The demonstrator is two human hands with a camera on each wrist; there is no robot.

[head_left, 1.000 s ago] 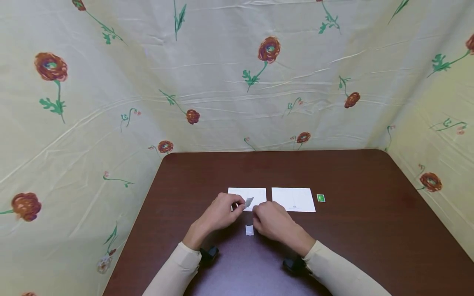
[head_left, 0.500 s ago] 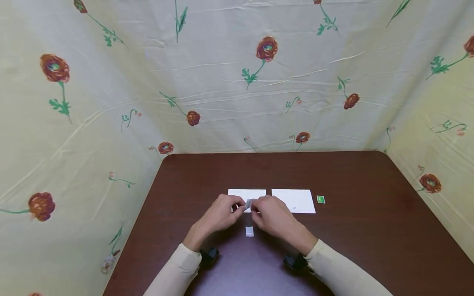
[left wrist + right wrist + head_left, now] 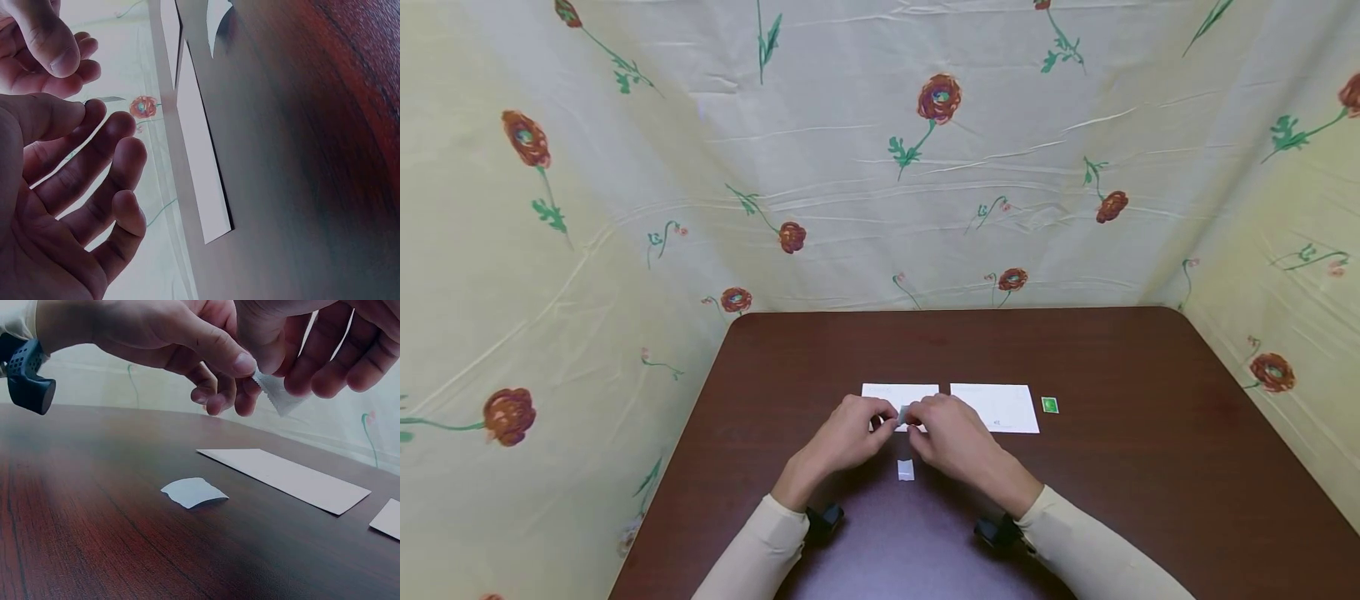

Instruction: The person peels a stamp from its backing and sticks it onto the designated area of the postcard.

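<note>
Between the two hands is a small pale stamp [image 3: 281,395] with a perforated edge. My left hand [image 3: 848,429] pinches one edge of it between thumb and index finger, the other fingers loosely curled. My right hand [image 3: 953,437] meets it from the other side, its thumb and index finger pinching at the opposite edge and covering part of it. Behind the hands lies a white envelope [image 3: 883,392], partly hidden by them. To its right is a second white envelope [image 3: 996,407] with faint small print. In front of the hands, a small white piece of paper [image 3: 194,492] curls up from the table.
A green stamp [image 3: 1049,405] with a white border lies right of the second envelope. Everything rests on a dark brown table [image 3: 1112,492] with rounded far corners. A pale curtain [image 3: 842,167] with red flowers hangs around its back and sides.
My right hand has shifted slightly up and left, its fingertips now at the held stamp. The left hand keeps its pinch, and the stamp shows less between the hands.
</note>
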